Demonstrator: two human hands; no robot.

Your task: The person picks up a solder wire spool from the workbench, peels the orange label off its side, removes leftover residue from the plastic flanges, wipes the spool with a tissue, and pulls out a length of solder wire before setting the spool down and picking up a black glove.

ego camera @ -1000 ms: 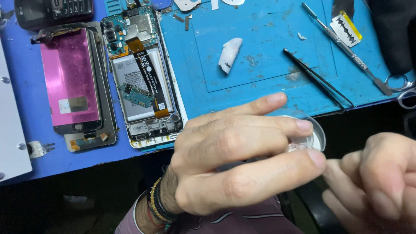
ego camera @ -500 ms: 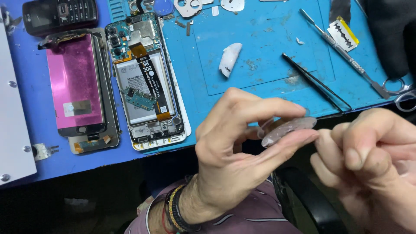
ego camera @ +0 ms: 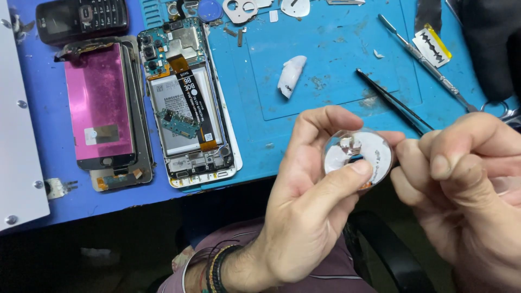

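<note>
Gripping a round clear container (ego camera: 358, 154) with left hand (ego camera: 309, 201), right hand (ego camera: 461, 184) pinching its edge (over blue mat (ego camera: 325, 65))

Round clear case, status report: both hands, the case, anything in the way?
Left hand grips round clear case, thumb across its face. Right hand pinched at case's right edge. Small parts inside. Nothing blocking; black tweezers lie on mat behind.

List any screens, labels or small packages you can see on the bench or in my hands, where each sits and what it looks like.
Keypad phone: far left, black, dark screen.
Detached display panel: left, magenta rectangle, small grey sticker.
Opened phone: beside it, white-labelled battery, black strip.
Blade wrapper: top right, white, yellow edge.
Round clear container: left hand grips it, right hand alongside.
</note>
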